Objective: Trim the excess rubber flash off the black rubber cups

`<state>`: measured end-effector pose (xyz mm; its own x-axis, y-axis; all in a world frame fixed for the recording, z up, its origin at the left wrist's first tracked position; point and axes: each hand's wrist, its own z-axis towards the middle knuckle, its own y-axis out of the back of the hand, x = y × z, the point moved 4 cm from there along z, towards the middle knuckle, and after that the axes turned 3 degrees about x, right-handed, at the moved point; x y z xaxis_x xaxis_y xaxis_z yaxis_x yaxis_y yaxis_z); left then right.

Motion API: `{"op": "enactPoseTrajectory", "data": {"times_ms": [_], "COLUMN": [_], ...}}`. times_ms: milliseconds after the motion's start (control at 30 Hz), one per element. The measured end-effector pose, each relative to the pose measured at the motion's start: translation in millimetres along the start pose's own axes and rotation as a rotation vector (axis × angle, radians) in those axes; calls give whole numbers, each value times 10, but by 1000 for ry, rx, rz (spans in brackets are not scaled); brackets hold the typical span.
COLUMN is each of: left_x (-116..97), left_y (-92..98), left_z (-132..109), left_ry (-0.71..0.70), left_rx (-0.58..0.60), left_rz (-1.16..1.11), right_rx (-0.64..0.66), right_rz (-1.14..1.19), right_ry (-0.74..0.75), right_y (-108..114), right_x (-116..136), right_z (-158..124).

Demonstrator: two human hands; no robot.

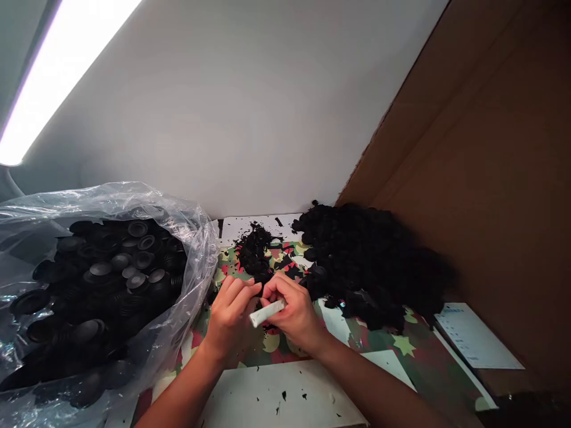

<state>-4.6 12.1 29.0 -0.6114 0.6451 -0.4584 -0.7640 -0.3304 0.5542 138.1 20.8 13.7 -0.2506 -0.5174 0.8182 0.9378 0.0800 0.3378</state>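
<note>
My two hands meet at the middle of the table. My right hand (292, 312) is closed around a small white stick-shaped tool (266, 312), which points left toward my left hand (232, 315). The left hand's fingers are curled together against a small black piece that I cannot make out. Just behind the hands lies a small heap of black scraps (255, 252). A large pile of black rubber parts (370, 261) sits to the right of the hands.
A clear plastic bag (187, 238) holding several black round rubber caps (111, 273) fills the left side. A brown cardboard wall (491, 178) stands on the right, a white wall behind. A patterned cloth (401, 348) and white sheets (276, 398) cover the table; a paper (475, 339) lies at right.
</note>
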Motion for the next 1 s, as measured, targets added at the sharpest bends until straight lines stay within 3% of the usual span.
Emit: {"op": "enactPoseTrajectory", "data": {"times_ms": [167,367,667,900,1000], "left_x": [186,279,255,308,295], "left_y": [60,49,-33,-150,-112], "left_z": [43,55,13,-33,-1], "left_ry": [377,662,720,793,712], "left_rx": [-49,-10,22,-1,28], "left_rz": [-246,-552,-657,-884,-786], "right_rx": [3,-161,21,-49,-26], "right_rz": [-4,118,432,460,490], "right_ry": [65,-77,-431,-458,-470], "right_y": [4,185,24,59,47], "right_x": [83,-83,-177,-164,-183], "right_z": [-16,42,35,23,25]}}
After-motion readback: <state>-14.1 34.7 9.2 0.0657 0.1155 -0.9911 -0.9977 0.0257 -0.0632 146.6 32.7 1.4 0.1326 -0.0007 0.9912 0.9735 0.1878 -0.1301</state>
